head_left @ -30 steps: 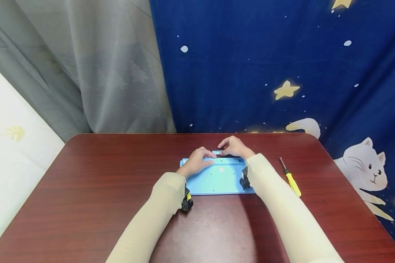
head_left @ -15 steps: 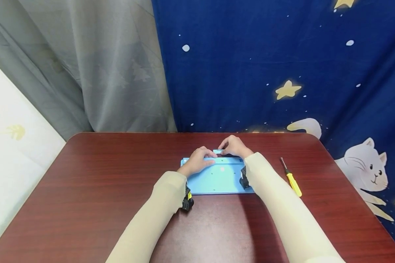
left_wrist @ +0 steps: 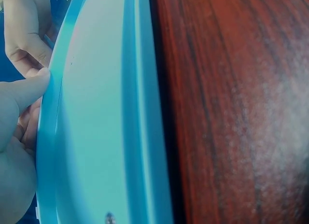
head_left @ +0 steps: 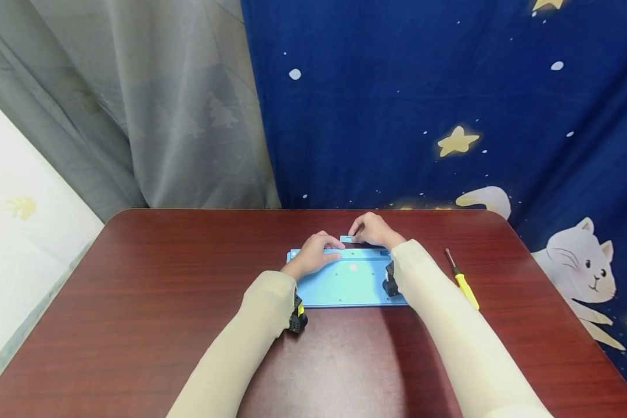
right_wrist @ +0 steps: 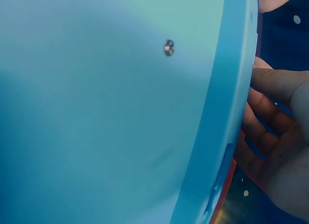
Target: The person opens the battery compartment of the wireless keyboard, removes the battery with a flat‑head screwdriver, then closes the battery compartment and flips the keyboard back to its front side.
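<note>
A light blue, flat rectangular casing (head_left: 355,284) with small screws, like the underside of a keyboard, lies on the table. My left hand (head_left: 315,255) grips its far long edge; in the left wrist view the thumb (left_wrist: 31,89) presses on the rim, with fingers behind it. Just beyond that edge, my right hand (head_left: 372,230) pinches a small light blue strip-shaped cover (head_left: 346,238) between thumb and fingers. In the right wrist view the casing's rim hides the strip and part of the right hand (right_wrist: 280,132). A dark screw (right_wrist: 168,48) shows in the casing's face.
A screwdriver (head_left: 465,289) with a yellow handle lies to the right of the right forearm on the dark red wooden table (head_left: 188,302). Behind the table's far edge hang a grey curtain (head_left: 188,116) and a blue star-patterned curtain (head_left: 371,116).
My right hand and the strip have shifted slightly up and right, a little farther from the casing's far edge. My left hand stays in place on the casing.
</note>
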{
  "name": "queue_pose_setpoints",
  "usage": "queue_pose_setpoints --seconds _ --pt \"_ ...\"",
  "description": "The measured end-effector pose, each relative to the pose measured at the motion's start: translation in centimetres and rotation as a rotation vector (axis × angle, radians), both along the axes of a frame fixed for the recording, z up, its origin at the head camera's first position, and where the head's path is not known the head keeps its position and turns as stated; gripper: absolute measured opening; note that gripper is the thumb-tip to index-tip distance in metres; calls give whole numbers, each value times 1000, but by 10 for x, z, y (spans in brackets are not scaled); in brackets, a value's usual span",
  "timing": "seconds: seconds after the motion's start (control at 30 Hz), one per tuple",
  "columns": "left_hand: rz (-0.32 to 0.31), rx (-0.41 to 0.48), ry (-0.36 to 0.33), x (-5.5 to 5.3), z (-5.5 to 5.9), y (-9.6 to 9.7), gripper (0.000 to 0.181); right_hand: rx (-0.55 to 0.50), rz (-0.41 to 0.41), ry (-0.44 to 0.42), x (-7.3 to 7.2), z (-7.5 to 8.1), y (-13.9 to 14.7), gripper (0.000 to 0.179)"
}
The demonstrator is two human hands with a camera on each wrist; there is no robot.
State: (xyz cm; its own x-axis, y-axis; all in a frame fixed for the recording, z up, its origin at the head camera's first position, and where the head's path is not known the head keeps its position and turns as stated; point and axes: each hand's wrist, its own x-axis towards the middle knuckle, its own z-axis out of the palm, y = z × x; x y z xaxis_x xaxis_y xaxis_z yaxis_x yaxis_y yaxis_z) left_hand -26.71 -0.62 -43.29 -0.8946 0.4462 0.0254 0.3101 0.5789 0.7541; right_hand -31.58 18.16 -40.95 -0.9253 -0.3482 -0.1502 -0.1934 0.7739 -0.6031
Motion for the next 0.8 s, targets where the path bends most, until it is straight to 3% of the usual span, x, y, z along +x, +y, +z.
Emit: queue_pose_setpoints --seconds 0.4,0.8 --pt "1 10 13 1 1 1 19 -12 9 5 3 14 7 6" --pt "3 3 27 2 1 1 19 -34 34 25 16 25 18 6"
